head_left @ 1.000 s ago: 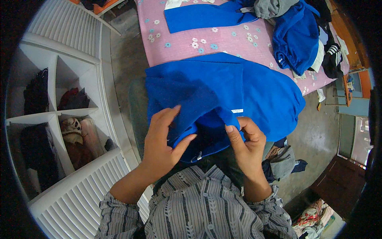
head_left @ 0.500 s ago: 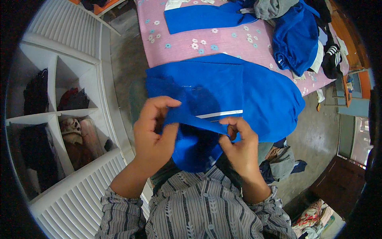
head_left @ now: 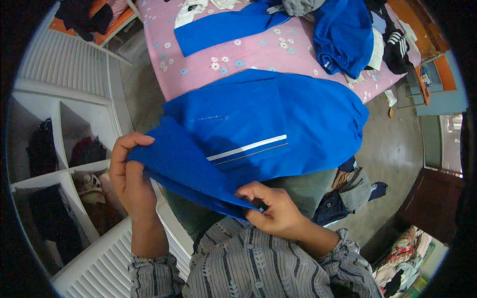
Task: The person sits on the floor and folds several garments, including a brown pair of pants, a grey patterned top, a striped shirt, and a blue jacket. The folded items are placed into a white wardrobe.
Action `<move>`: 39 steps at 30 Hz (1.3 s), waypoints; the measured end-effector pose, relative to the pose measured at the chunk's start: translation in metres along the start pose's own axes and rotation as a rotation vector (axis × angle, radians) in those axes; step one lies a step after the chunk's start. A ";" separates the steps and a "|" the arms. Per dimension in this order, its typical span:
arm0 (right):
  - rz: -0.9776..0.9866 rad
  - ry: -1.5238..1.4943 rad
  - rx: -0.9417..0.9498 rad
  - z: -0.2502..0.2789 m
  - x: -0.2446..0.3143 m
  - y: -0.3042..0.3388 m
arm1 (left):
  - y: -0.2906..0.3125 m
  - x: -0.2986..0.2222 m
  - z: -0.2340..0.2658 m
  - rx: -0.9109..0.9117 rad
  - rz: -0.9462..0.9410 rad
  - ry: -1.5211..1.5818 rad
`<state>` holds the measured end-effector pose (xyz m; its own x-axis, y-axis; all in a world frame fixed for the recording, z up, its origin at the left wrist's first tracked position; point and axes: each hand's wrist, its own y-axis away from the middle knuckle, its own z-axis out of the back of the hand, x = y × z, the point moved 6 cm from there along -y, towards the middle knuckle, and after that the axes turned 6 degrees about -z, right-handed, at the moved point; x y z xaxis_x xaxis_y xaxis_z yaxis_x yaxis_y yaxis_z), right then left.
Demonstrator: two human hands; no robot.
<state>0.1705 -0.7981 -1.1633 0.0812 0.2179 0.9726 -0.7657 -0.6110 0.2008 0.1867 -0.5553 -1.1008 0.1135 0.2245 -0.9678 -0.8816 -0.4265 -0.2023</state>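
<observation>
I hold a bright blue garment point(head_left: 278, 119) with a thin white stripe spread out in front of my chest. My left hand point(head_left: 130, 180) grips its left edge, thumb on top and fingers curled under the cloth. At the lower middle, my right hand point(head_left: 276, 211) pinches the bottom fold of the same garment. The far part of the garment hangs over the near edge of a bed with a pink flowered sheet point(head_left: 233, 59).
On the bed lie another folded blue piece point(head_left: 223, 25), a heap of blue cloth point(head_left: 343, 37) and mixed clothes at the right. A white shelf unit point(head_left: 64, 164) with stuffed compartments stands at my left. Loose clothes point(head_left: 348, 191) lie on the floor to the right.
My hands have moved apart, the left one out to the left, stretching the blue garment wider. The white stripe has come into full view.
</observation>
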 end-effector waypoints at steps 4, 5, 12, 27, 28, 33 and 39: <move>-0.210 -0.309 0.111 0.001 -0.019 -0.002 | -0.018 0.015 -0.020 0.117 0.192 0.183; -0.288 -0.369 0.123 0.005 -0.026 -0.001 | -0.021 0.019 -0.028 0.161 0.253 0.221; -0.279 -0.627 -0.073 0.029 -0.056 0.000 | -0.035 0.035 -0.094 0.435 0.441 0.340; -0.326 -0.274 -0.419 0.052 -0.085 -0.004 | -0.040 0.035 -0.107 0.531 -0.402 -0.440; -0.271 -0.183 -0.440 0.053 -0.076 -0.007 | -0.039 0.031 -0.107 0.534 -0.431 -0.433; -0.202 -0.145 -0.269 0.056 -0.042 -0.003 | -0.036 0.033 -0.097 0.556 0.146 -0.011; -0.164 -0.252 -0.012 0.054 -0.018 0.019 | -0.031 0.012 -0.077 0.471 0.271 0.176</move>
<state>0.1889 -0.8549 -1.1709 0.3589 0.1165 0.9261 -0.7368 -0.5737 0.3578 0.2508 -0.6070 -1.1174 -0.1059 -0.0048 -0.9944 -0.9944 -0.0032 0.1059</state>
